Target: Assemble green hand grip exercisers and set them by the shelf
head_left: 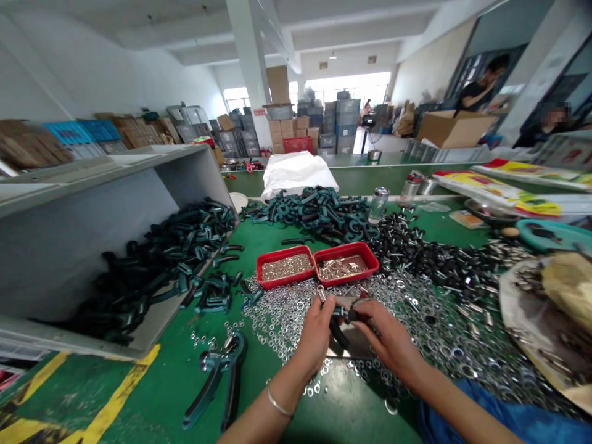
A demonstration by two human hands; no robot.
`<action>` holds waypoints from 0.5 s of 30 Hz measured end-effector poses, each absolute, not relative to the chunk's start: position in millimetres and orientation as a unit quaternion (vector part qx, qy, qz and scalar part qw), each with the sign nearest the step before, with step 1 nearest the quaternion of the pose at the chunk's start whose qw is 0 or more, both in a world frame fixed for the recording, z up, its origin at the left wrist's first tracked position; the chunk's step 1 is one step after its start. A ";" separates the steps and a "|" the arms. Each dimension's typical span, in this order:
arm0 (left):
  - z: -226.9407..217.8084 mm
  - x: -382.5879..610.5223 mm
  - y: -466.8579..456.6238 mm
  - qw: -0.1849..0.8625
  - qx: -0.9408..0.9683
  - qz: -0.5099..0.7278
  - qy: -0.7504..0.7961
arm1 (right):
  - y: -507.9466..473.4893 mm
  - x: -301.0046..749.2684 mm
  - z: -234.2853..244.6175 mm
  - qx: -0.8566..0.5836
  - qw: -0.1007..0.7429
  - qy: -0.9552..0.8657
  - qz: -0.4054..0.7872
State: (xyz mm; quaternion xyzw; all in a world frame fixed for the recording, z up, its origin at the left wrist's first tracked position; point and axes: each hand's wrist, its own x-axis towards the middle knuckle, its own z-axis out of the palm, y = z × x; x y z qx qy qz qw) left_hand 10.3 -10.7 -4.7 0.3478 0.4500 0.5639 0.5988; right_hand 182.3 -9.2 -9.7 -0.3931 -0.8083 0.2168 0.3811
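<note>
My left hand (316, 333) and my right hand (388, 338) meet over the green table (152, 382), both closed round one dark plier-like tool part (341, 322) with a small spring at its top end. A heap of silver washers (416, 308) lies under and around the hands. Just beyond them stand two red trays (316, 251) with small metal parts. A finished teal-handled tool (222, 376) lies on the table to the left of my left forearm.
A grey bin (69, 246) on the left holds many dark handles (171, 253). More handles are piled at the back centre (319, 213), black bolts (416, 250) to the right, a glass jar (378, 205) behind. People stand near cartons at the far right.
</note>
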 end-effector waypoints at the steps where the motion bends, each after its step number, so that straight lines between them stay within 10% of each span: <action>1: -2.9 8.4 -10.1 0.566 0.387 0.555 0.470 | -8.2 181.0 -8.1 -0.399 0.387 -0.796 0.239; 7: -0.6 1.3 -4.8 0.405 0.571 0.489 0.521 | -7.6 162.9 8.8 -0.390 0.316 -0.552 0.666; 15: -5.1 -15.5 -1.9 0.355 0.693 0.420 0.466 | -17.1 159.7 1.3 -0.380 0.173 -0.491 0.765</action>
